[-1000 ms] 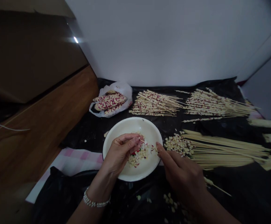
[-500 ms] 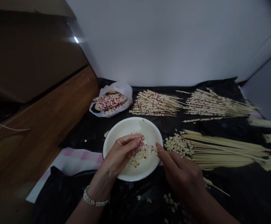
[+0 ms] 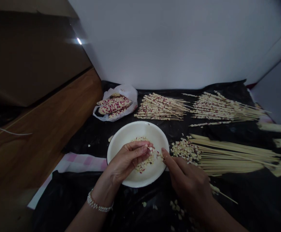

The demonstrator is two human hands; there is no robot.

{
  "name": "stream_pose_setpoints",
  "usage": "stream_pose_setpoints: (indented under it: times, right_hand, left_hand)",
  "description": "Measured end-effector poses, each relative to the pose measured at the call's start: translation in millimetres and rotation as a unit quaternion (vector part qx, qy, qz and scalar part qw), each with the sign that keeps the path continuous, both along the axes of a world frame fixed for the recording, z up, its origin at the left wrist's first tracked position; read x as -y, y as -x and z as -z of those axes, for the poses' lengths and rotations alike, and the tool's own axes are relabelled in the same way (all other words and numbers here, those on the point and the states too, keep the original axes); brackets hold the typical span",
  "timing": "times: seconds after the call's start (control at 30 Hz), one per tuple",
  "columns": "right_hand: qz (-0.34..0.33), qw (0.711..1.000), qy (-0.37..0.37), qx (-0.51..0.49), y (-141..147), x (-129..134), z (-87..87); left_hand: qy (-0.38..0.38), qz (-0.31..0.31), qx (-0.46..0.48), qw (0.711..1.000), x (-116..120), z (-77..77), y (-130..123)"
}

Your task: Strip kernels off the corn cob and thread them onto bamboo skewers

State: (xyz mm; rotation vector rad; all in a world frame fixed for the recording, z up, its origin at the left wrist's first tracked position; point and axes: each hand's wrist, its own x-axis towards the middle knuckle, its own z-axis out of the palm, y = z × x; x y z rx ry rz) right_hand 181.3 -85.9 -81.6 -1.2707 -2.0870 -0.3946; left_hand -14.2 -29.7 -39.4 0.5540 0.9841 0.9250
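Over the white bowl (image 3: 115, 145), my left hand (image 3: 128, 158) pinches a pale corn kernel (image 3: 150, 149) between thumb and fingers. My right hand (image 3: 187, 175) is closed round a thin skewer (image 3: 158, 155) that has a few white and dark red kernels on its near end. The skewer's tip points left and meets the kernel at my left fingertips; most of its shaft is hidden in my right hand. Loose corn kernels (image 3: 145, 165) lie in the bottom of the bowl, partly covered by my left hand.
Behind the bowl, a plastic bag (image 3: 130, 91) holds speckled corn cobs (image 3: 115, 106). Two piles of filled skewers (image 3: 159, 106) (image 3: 215, 106) lie near the white wall. Bare skewers (image 3: 237, 154) and a heap of kernels (image 3: 185, 149) are at right, on black plastic sheeting (image 3: 87, 135).
My left hand has shifted slightly right, bringing the kernel up to the skewer's tip. My right hand has stayed almost still.
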Motion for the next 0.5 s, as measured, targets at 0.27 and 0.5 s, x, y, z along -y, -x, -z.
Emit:
stream_pose_setpoints:
  times: [0.27,0.5]
  right_hand:
    - [-0.013,1.000,0.007,-0.001,-1,0,-0.1]
    - [0.019,1.000,0.000,-0.013,-6,-7,-5.2]
  left_hand:
    - [-0.034,0.064,-0.051,0.996,0,-2.3,0]
    - [-0.250,0.124,-0.371,0.886,1,13.9,1]
